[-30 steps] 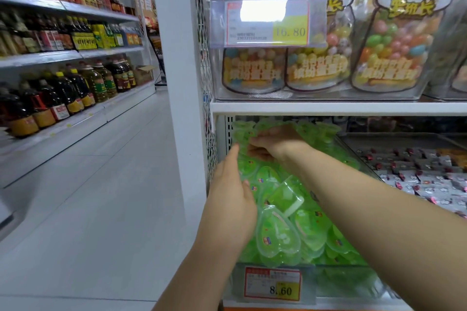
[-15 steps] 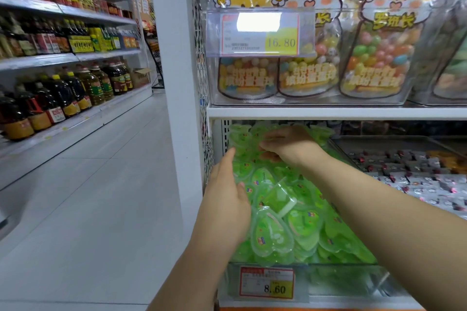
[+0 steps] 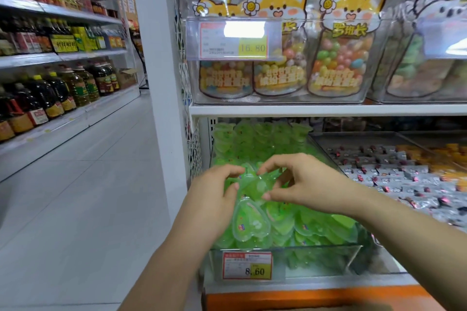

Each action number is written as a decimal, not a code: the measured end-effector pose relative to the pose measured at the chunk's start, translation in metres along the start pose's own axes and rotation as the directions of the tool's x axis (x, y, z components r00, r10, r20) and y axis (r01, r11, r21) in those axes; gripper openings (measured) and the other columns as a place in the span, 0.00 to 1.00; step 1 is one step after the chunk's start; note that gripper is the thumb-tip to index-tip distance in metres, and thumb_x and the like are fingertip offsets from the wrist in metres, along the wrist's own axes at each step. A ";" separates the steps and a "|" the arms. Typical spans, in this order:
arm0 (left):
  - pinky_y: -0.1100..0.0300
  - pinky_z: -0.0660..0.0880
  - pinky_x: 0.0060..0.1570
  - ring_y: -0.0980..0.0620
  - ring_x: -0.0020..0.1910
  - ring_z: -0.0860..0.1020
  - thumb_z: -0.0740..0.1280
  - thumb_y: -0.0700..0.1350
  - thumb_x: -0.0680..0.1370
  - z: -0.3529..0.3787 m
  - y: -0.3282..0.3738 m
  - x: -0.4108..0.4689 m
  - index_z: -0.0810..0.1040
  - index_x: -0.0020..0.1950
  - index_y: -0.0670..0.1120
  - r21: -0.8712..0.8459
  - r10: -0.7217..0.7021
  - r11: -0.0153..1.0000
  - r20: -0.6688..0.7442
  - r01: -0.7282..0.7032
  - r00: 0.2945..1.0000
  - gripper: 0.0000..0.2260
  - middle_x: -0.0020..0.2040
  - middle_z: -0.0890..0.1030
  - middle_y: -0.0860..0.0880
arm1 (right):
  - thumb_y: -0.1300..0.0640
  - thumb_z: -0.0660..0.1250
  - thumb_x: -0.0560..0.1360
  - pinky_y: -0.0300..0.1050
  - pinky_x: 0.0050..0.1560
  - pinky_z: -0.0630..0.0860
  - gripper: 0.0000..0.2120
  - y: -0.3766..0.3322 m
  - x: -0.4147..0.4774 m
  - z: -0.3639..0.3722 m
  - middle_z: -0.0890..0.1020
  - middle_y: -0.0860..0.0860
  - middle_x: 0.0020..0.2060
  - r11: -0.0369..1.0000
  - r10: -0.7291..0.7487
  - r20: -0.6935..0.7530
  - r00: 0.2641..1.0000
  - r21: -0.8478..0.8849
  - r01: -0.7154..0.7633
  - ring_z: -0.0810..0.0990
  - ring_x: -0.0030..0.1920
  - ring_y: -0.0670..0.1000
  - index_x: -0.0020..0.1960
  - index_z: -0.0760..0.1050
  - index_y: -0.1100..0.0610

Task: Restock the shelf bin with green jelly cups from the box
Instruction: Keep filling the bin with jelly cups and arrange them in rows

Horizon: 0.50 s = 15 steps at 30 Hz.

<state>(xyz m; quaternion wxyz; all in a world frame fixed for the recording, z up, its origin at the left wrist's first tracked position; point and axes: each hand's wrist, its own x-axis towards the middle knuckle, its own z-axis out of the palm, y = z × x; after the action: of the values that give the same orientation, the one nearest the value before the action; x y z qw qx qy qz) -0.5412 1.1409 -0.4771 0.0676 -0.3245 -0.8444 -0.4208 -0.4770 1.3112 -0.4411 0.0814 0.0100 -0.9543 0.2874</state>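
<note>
Fox-faced candy bags (image 3: pixel 341 58) stand 3 abreast in a clear tub (image 3: pixel 278 98) at the front edge of the upper shelf (image 3: pixel 328 110), with a 16.80 price tag (image 3: pixel 233 41) on the tub's left front. Below, wrapped sweets (image 3: pixel 404 179) fill the lower shelf's right end, and an 8.60 tag (image 3: pixel 247 265) faces out at its front edge. Across the tiled floor (image 3: pixel 88 197), oil bottles (image 3: pixel 58 93) line a rack's bottom shelf, left of a white pillar (image 3: pixel 156 83).
</note>
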 end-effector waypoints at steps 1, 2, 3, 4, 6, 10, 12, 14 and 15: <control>0.70 0.64 0.58 0.59 0.60 0.74 0.64 0.41 0.78 0.000 0.000 0.000 0.78 0.61 0.52 0.012 0.002 1.000 0.011 -0.002 1.000 0.13 0.59 0.78 0.57 | 0.52 0.76 0.66 0.31 0.36 0.72 0.15 0.001 0.000 0.002 0.76 0.36 0.39 1.000 -0.007 -0.016 1.000 0.016 0.007 0.80 0.36 0.41 0.49 0.75 0.45; 0.70 0.64 0.59 0.59 0.61 0.73 0.65 0.42 0.78 0.000 0.000 0.000 0.78 0.61 0.52 0.022 0.000 1.000 0.023 -0.001 1.000 0.13 0.59 0.78 0.57 | 0.54 0.76 0.66 0.30 0.35 0.70 0.14 0.001 0.000 0.003 0.76 0.36 0.37 1.000 -0.012 -0.028 1.000 0.027 0.012 0.80 0.34 0.40 0.47 0.74 0.46; 0.69 0.64 0.59 0.59 0.61 0.73 0.65 0.43 0.78 0.000 0.000 0.000 0.78 0.61 0.52 0.029 -0.004 1.000 0.036 0.003 0.999 0.12 0.60 0.77 0.57 | 0.55 0.77 0.66 0.30 0.34 0.70 0.14 0.001 0.000 0.004 0.76 0.37 0.35 0.999 -0.014 -0.034 0.999 0.037 0.015 0.79 0.32 0.39 0.45 0.73 0.47; 0.68 0.64 0.60 0.59 0.62 0.72 0.65 0.43 0.78 0.000 0.000 0.000 0.77 0.61 0.53 0.035 -0.009 0.999 0.045 0.008 0.999 0.12 0.60 0.77 0.57 | 0.56 0.77 0.65 0.31 0.33 0.71 0.14 0.000 -0.001 0.004 0.76 0.38 0.33 0.999 -0.017 -0.042 0.999 0.048 0.019 0.78 0.31 0.39 0.44 0.73 0.48; 0.68 0.63 0.60 0.59 0.62 0.72 0.65 0.44 0.78 0.000 -0.001 0.000 0.76 0.62 0.53 0.045 -0.014 0.999 0.049 0.012 0.999 0.13 0.61 0.76 0.57 | 0.58 0.77 0.64 0.37 0.38 0.74 0.15 0.000 -0.002 0.004 0.76 0.41 0.34 0.998 -0.034 -0.098 0.995 0.058 0.040 0.78 0.34 0.42 0.44 0.73 0.49; 0.68 0.65 0.60 0.60 0.61 0.73 0.65 0.43 0.78 0.001 0.000 0.002 0.73 0.65 0.53 -0.046 -0.029 0.998 0.006 0.030 1.000 0.16 0.60 0.77 0.57 | 0.63 0.76 0.64 0.38 0.51 0.74 0.20 0.008 0.003 0.007 0.74 0.47 0.47 0.988 -0.139 -0.270 0.953 0.024 0.151 0.77 0.46 0.47 0.42 0.70 0.45; 0.67 0.68 0.59 0.63 0.57 0.75 0.66 0.44 0.77 0.001 0.002 0.003 0.74 0.64 0.53 -0.148 -0.052 0.988 -0.007 0.051 0.999 0.15 0.55 0.79 0.59 | 0.66 0.74 0.63 0.38 0.53 0.73 0.22 0.009 0.007 0.011 0.75 0.50 0.49 0.978 -0.189 -0.310 0.932 0.021 0.205 0.77 0.48 0.48 0.42 0.69 0.44; 0.71 0.72 0.52 0.67 0.49 0.76 0.67 0.45 0.77 0.002 0.005 0.004 0.75 0.61 0.55 -0.245 -0.078 0.967 -0.012 0.072 0.997 0.13 0.49 0.80 0.60 | 0.69 0.73 0.64 0.39 0.54 0.74 0.23 0.010 0.008 0.016 0.77 0.50 0.48 0.966 -0.225 -0.345 0.911 0.045 0.255 0.78 0.49 0.47 0.43 0.68 0.43; 0.73 0.72 0.46 0.67 0.45 0.77 0.67 0.45 0.76 0.003 0.006 0.004 0.75 0.59 0.56 -0.286 -0.091 0.955 -0.016 0.082 0.996 0.13 0.47 0.80 0.60 | 0.69 0.72 0.64 0.40 0.54 0.74 0.23 0.010 0.008 0.018 0.78 0.50 0.47 0.959 -0.236 -0.356 0.904 0.064 0.275 0.78 0.49 0.46 0.43 0.68 0.43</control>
<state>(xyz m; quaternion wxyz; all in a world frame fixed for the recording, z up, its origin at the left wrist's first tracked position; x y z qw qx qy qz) -0.5404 1.1472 -0.4734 0.0140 -0.2874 -0.7874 -0.5451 -0.4885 1.3104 -0.4599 0.2837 0.0891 -0.8978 0.3249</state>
